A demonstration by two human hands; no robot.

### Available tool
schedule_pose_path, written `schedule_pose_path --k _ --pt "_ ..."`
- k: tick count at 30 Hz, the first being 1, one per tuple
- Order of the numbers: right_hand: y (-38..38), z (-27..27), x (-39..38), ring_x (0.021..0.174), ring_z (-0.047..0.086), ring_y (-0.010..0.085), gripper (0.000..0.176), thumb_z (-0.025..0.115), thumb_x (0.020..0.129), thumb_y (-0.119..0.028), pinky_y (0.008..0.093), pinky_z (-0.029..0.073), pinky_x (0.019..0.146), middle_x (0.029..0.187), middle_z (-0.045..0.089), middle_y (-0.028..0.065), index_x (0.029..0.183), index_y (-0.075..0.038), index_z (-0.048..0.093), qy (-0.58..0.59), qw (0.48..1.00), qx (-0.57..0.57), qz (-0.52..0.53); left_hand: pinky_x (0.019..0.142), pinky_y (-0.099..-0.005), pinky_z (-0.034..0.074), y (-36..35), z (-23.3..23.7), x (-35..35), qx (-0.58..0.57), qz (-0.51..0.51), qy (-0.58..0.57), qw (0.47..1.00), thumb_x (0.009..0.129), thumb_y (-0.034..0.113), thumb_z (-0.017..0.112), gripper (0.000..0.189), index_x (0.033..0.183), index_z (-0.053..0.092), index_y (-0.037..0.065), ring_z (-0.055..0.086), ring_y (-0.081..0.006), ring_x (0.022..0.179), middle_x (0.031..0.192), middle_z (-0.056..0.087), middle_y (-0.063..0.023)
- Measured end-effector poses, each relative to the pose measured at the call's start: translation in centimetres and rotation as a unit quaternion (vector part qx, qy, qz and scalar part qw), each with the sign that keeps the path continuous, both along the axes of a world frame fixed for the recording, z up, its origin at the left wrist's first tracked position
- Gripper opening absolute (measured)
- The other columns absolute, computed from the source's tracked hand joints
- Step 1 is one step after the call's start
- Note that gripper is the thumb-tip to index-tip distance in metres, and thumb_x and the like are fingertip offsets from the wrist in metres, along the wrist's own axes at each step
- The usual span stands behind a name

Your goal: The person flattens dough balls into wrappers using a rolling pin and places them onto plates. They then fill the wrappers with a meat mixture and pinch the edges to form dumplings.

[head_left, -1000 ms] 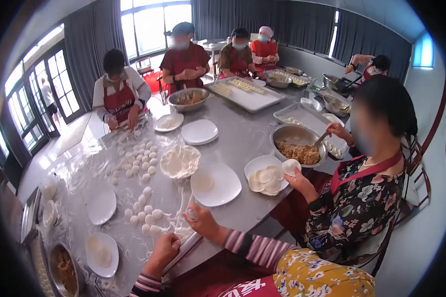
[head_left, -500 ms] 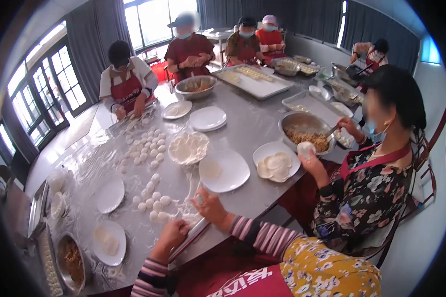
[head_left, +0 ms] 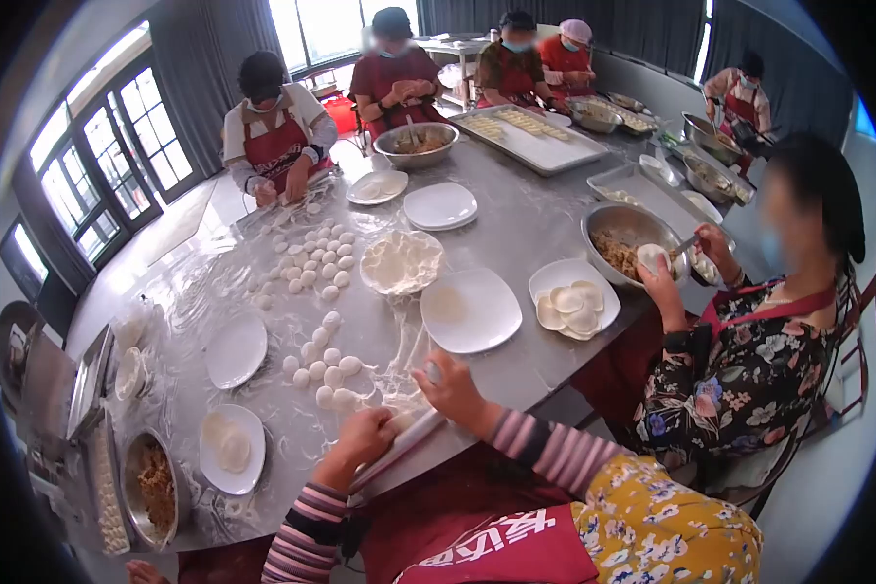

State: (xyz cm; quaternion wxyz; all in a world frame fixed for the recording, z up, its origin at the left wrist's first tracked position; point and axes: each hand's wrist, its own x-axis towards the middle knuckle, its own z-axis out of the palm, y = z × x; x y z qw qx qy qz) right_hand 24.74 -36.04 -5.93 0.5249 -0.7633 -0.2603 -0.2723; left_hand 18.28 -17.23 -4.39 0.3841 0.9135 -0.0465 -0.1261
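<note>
My left hand point(head_left: 363, 440) is closed at the near table edge, its fingertips at a pale piece of dough. To its right, my right hand point(head_left: 454, 391) is raised a little, fingers curled round a small pale thing I cannot make out. Dough balls point(head_left: 333, 377) lie on the floury steel table point(head_left: 380, 326) beyond my left hand. A bowl of flour point(head_left: 402, 262) stands farther back. Just past my right hand is a white square plate point(head_left: 492, 316) with a thin pale round on it.
At right, a co-worker point(head_left: 749, 380) holds a wrapper point(head_left: 653, 257) by a filling bowl point(head_left: 608, 216); a plate of wrappers point(head_left: 571, 308) is near. Another filling bowl point(head_left: 154, 487) and a plate point(head_left: 234, 433) stand left. Several co-workers line the far side, near a dumpling tray point(head_left: 545, 156).
The camera view has shifted, so the table's contents appear farther right. The co-worker at right has brought the wrapper over the filling bowl's near rim. My hands remain near the table edge.
</note>
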Motion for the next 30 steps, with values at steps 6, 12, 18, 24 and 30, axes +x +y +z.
schedule_pose_path --k 6,12,18,24,30 --pt "-1.4 0.0 -2.1 0.059 0.055 0.0424 0.026 0.069 0.076 -0.011 0.044 0.042 0.048 0.064 0.054 0.0197 0.089 -0.005 0.047 -0.001 1.0 0.01 -0.007 0.059 -0.0314 0.044 1.0 -0.9 -1.2 -0.026 -0.015 0.017 0.999 0.078 0.013 0.059 0.016 0.083 0.06 -0.003 0.053 -0.0139 0.064 0.065 0.057 -0.0096" --pt "1.5 -0.6 0.8 0.058 0.054 0.0427 0.024 0.068 0.077 -0.012 0.0436 0.042 0.049 0.065 0.054 0.0208 0.09 -0.005 0.048 0.021 1.0 0.005 0.004 0.063 -0.0376 0.045 0.0 -0.2 0.0 0.019 -0.005 -0.03 0.999 0.079 0.013 0.055 0.018 0.085 0.061 -0.003 0.057 -0.0276 0.069 0.073 0.061 -0.0188" --pt "-2.2 -0.8 -3.0 0.056 0.055 0.0403 0.024 0.069 0.076 -0.01 0.0423 0.041 0.044 0.061 0.053 0.02 0.088 -0.005 0.048 -0.021 0.999 -0.03 -0.003 0.061 -0.0377 0.044 1.0 -0.7 -0.9 -0.008 -0.015 -0.009 1.0 0.079 0.013 0.056 0.017 0.081 0.061 -0.003 0.057 -0.027 0.067 0.07 0.059 -0.0191" --pt "1.5 -0.8 1.3 0.059 0.055 0.0422 0.024 0.068 0.076 -0.011 0.0443 0.042 0.047 0.062 0.053 0.0213 0.088 -0.005 0.048 0.01 1.0 0.022 0.008 0.059 -0.035 0.043 -0.1 -1.2 0.5 -0.027 0.028 -0.031 0.999 0.08 0.015 0.058 0.019 0.081 0.06 -0.004 0.055 -0.0174 0.065 0.068 0.06 -0.0146" --pt "-2.2 0.0 -2.9 0.061 0.055 0.0424 0.026 0.069 0.075 -0.007 0.0438 0.042 0.048 0.069 0.055 0.0197 0.09 -0.004 0.048 0.024 0.999 0.017 0.026 0.059 -0.0352 0.043 0.6 -0.5 -0.9 -0.019 0.009 -0.012 1.0 0.08 0.016 0.057 0.021 0.081 0.059 -0.004 0.054 -0.0206 0.063 0.068 0.058 -0.0165"
